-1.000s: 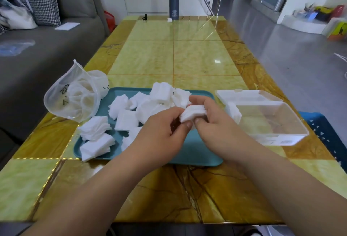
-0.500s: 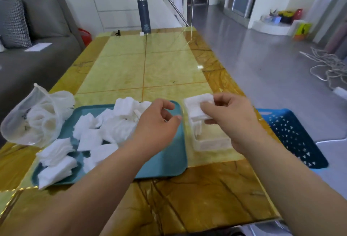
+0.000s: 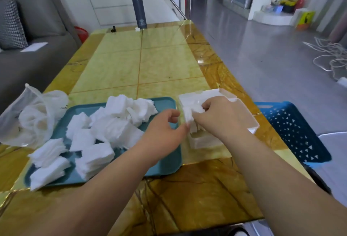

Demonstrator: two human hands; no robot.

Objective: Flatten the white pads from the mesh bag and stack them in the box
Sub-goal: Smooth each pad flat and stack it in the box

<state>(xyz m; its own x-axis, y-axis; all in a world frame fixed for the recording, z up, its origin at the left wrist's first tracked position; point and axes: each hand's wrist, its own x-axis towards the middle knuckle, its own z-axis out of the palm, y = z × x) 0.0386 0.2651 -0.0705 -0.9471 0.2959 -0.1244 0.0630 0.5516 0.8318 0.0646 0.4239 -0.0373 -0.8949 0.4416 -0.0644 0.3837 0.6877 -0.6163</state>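
Observation:
Several white pads [image 3: 112, 128] lie heaped on a teal tray [image 3: 165, 166] at the table's left. A mesh bag [image 3: 32, 117] with more pads inside slumps beside the tray's left edge. A clear plastic box [image 3: 242, 115] with its lid hinged open stands right of the tray. My right hand [image 3: 219, 117] pinches one white pad [image 3: 189, 113] over the box's left end. My left hand [image 3: 165, 128] hovers just left of it above the tray's right edge, fingers loosely curled, holding nothing. The box's inside is mostly hidden by my right hand.
A blue perforated basket [image 3: 293, 132] sits on the floor right of the table. A dark flask [image 3: 139, 11] stands at the table's far end. A grey sofa [image 3: 35, 53] runs along the left. White cords [image 3: 330, 55] lie on the floor.
My right hand has lowered the pad from above the box down to its left end. My left hand stayed near the tray's right edge, and the camera view shifted slightly.

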